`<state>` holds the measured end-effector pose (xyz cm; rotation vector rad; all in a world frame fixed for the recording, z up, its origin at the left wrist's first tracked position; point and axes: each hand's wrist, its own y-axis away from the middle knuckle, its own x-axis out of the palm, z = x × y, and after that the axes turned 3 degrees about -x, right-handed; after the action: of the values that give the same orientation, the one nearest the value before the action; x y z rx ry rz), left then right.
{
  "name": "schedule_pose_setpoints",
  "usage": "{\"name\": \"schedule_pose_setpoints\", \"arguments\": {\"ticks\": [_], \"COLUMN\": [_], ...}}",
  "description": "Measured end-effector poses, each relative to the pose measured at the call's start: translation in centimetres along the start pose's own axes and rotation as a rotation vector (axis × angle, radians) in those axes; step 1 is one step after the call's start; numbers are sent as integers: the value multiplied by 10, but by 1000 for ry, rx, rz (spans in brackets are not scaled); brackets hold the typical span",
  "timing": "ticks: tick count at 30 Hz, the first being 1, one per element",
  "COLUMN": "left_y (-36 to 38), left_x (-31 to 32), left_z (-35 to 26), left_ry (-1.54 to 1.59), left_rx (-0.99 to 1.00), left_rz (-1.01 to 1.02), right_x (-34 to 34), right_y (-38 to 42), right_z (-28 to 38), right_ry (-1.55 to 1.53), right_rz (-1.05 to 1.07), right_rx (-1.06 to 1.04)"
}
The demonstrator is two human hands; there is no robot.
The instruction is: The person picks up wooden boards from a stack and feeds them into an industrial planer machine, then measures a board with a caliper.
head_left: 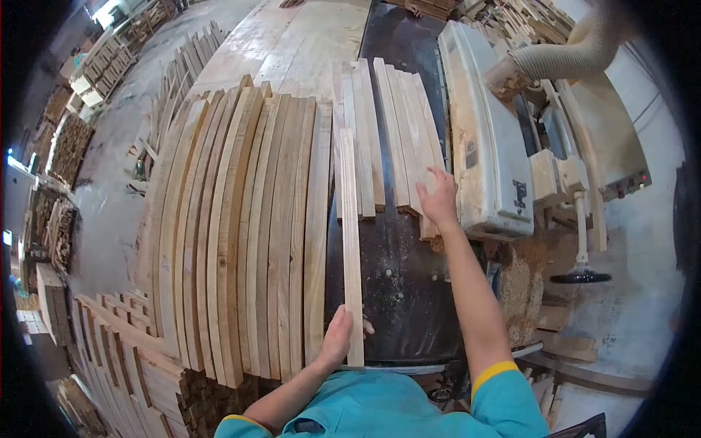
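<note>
My left hand (339, 337) is closed round the lower end of a long, narrow wooden strip (351, 241), its fingertips showing past the right edge. The strip points away from me over the dark machine table (398, 299), and its far end overlaps a short group of boards (365, 139). My right hand (439, 198) has its thumb and fingers apart. It is over the near right end of another group of boards (412, 139), fingertips right at the outermost piece. Left of the strip lies a wide row of long boards (252, 233), side by side.
A white machine housing (485, 139) stands along the table's right side, with a ribbed hose (562, 58) above it. A handwheel (580, 277) is at the lower right. Stacked timber (131, 350) fills the lower left, and a pale wooden sheet (285, 44) extends beyond the boards.
</note>
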<state>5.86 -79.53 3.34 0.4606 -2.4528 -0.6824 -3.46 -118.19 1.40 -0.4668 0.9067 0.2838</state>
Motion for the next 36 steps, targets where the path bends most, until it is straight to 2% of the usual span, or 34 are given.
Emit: {"name": "schedule_pose_setpoints", "arguments": {"ticks": [1,3,5,6,8,11,14,16,18,21,22,23,24,25,27,28,30,33,36], "left_y": [-4,-9,-13,-15,-19,-24,-31,-35,-43,-49,-49,-49,-47,-43,-38,-34,-28,-13,-1], "left_x": [-5,-12,-21,-26,-34,-43,-46,-45,-41,-33,-32,-30,-29,-27,-30,-26,-18,0,20], "left_z": [2,-2,-6,-8,-11,-18,-17,-18,-21,-25,-25,-28,-32,-34,-23,-24,-28,-29,-26], "left_ry": [-78,-24,-29,-7,0,26,6,5,-10,0,15,-7,-17,-27,-17,-15,-37,-34,-35], "left_rx": [32,13,-26,-36,-28,-31,11,-28,-52,12,10,-13,-24,-33,-29,-31,-38,-91,-75], "left_rz": [18,28,14,21,37,68,71,88,99,46,49,72,50,28,-9,-32,-49,-176,-201], "right_x": [10,32,53,59,74,71,82,84,89,90,88,83,72,60,24,7,-27,-88,-141], "right_y": [-19,-47,-65,-70,-72,-70,-63,-57,-54,-46,-43,-38,-28,-11,33,59,116,208,303], "right_z": [-4,-22,-42,-44,-42,-15,-1,11,18,16,13,8,7,7,31,33,36,22,-20], "right_ry": [58,130,143,155,326,282,280,270,265,175,178,237,298,306,91,93,-159,-151,18], "right_rz": [6,14,145,144,133,138,117,113,56,-32,-43,-14,17,8,142,131,130,101,-87], "right_rx": [44,88,182,184,385,455,434,434,375,326,356,234,116,157,10,39,-36,124,281]}}
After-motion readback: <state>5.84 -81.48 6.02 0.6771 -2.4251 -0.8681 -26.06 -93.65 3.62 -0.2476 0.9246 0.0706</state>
